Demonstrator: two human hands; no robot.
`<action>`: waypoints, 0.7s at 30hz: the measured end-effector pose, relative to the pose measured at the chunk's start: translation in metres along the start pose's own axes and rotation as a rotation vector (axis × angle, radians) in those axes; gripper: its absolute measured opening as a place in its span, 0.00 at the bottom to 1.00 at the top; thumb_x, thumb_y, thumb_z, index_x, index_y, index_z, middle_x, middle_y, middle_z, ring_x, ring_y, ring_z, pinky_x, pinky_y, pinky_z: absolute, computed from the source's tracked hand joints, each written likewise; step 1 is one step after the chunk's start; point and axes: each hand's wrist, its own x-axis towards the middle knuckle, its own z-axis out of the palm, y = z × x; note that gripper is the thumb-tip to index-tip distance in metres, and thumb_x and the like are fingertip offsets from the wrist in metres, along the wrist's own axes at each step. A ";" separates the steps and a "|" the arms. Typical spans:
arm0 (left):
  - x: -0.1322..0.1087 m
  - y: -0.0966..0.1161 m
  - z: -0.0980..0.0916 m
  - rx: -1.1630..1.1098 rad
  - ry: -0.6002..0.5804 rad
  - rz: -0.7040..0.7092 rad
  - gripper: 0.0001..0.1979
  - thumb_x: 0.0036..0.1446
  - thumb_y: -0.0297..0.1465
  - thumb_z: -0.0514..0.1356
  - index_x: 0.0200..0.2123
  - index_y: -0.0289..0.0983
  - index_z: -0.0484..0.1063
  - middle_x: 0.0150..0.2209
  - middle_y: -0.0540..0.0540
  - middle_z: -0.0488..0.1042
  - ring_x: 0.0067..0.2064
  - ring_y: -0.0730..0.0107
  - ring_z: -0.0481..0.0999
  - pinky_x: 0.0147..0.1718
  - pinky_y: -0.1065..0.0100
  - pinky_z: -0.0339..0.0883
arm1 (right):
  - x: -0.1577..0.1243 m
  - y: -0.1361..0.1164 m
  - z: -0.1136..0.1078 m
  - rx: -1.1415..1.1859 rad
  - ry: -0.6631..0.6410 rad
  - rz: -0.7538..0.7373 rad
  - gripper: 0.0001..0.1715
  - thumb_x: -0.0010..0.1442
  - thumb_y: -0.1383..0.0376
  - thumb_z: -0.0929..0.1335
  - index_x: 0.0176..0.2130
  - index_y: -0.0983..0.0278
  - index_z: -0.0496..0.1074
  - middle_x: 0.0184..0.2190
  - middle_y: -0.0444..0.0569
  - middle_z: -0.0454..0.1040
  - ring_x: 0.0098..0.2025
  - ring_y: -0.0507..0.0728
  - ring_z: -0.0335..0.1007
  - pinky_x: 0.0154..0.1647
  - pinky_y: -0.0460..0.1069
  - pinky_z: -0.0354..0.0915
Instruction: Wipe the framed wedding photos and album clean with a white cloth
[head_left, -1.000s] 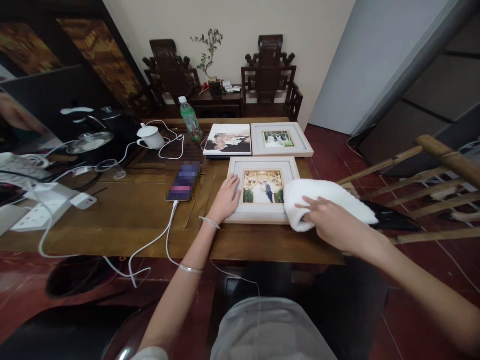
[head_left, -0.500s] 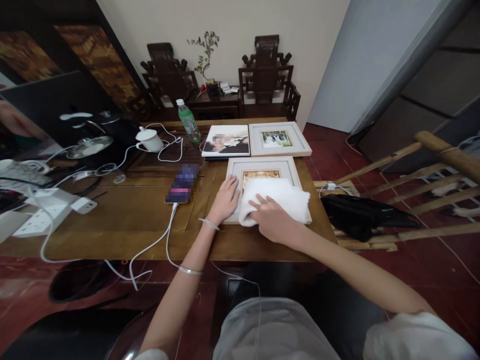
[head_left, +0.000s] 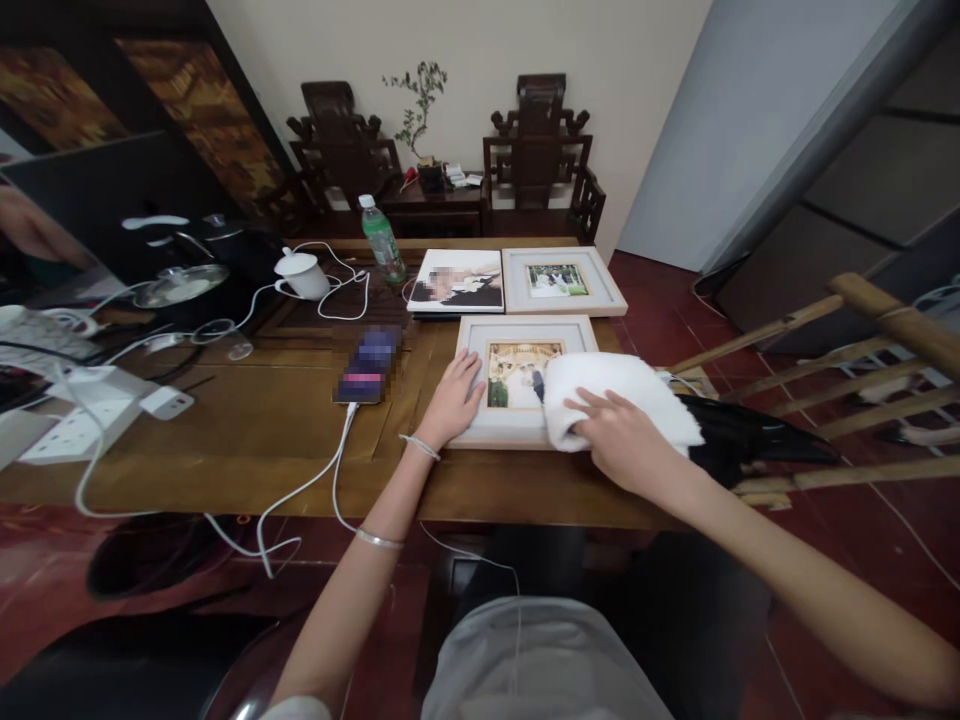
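Observation:
A framed photo lies flat near the table's front right, its picture partly in sight. My left hand rests on its left edge with the fingers stretched out. In my right hand is a folded white towel, pressed over the right part of the frame and hanging past its right side. The towel hides the frame's right end. Just behind lie a second framed photo and a photo album with a picture on its cover.
A phone on a white cable lies left of the frame. Further left are a green bottle, a white lidded cup, a pot and a power strip. A bamboo chair with a black bag stands at the right.
My right hand has slid the towel to the right across the frame, uncovering more of the picture. My left hand has stayed on the left edge.

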 end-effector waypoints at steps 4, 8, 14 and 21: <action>0.000 -0.001 0.000 0.007 0.000 0.005 0.22 0.63 0.33 0.49 0.56 0.26 0.64 0.60 0.33 0.63 0.65 0.54 0.54 0.63 0.52 0.51 | -0.004 0.023 0.001 0.025 -0.044 0.067 0.27 0.46 0.81 0.60 0.42 0.67 0.76 0.58 0.55 0.66 0.63 0.65 0.54 0.58 0.64 0.56; 0.000 -0.001 -0.001 -0.010 -0.005 0.002 0.22 0.63 0.33 0.49 0.56 0.28 0.63 0.60 0.33 0.62 0.65 0.54 0.54 0.62 0.51 0.51 | 0.029 0.053 0.014 0.043 0.028 0.134 0.33 0.45 0.81 0.58 0.49 0.69 0.72 0.63 0.57 0.56 0.66 0.67 0.44 0.58 0.67 0.55; 0.000 -0.001 -0.002 -0.009 -0.014 0.001 0.22 0.62 0.33 0.49 0.56 0.28 0.63 0.60 0.34 0.63 0.65 0.54 0.54 0.62 0.51 0.51 | 0.095 0.081 0.022 0.004 0.252 0.216 0.36 0.46 0.82 0.57 0.53 0.69 0.68 0.68 0.53 0.43 0.68 0.71 0.32 0.59 0.72 0.48; 0.001 0.000 -0.003 -0.018 -0.032 -0.017 0.23 0.62 0.33 0.50 0.57 0.27 0.62 0.60 0.34 0.62 0.65 0.54 0.54 0.63 0.52 0.50 | 0.112 0.044 0.038 -0.129 0.067 0.255 0.26 0.56 0.77 0.59 0.51 0.69 0.71 0.66 0.59 0.50 0.64 0.78 0.41 0.58 0.72 0.42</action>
